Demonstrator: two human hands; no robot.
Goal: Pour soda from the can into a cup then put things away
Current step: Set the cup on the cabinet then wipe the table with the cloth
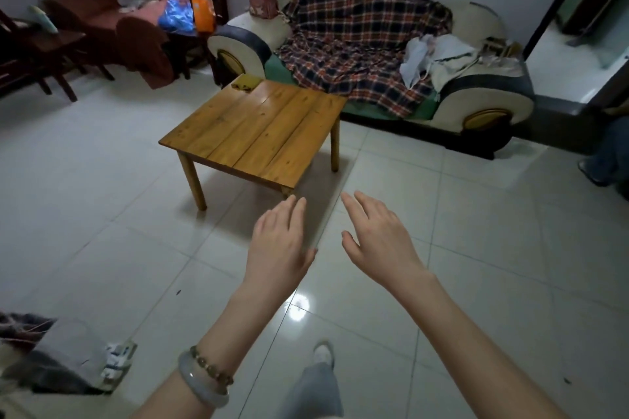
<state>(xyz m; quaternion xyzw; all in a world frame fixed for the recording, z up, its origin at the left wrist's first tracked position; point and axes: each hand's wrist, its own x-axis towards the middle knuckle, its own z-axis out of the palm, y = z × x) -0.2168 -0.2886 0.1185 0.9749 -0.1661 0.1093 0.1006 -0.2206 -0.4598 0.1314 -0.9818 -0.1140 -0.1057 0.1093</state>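
I see no can and no cup anywhere in the head view. A low wooden table stands on the tiled floor ahead of me, with a small yellow-green cloth on its far left corner. My left hand and my right hand reach forward side by side above the floor, just short of the table's near corner. Both hands are empty, fingers straight and slightly spread. Two bracelets sit on my left wrist.
A sofa draped with a plaid blanket stands behind the table. A brown armchair, dark wooden chairs and an orange bag are at the back left. Another person's leg shows at the right edge. Cloth lies at lower left.
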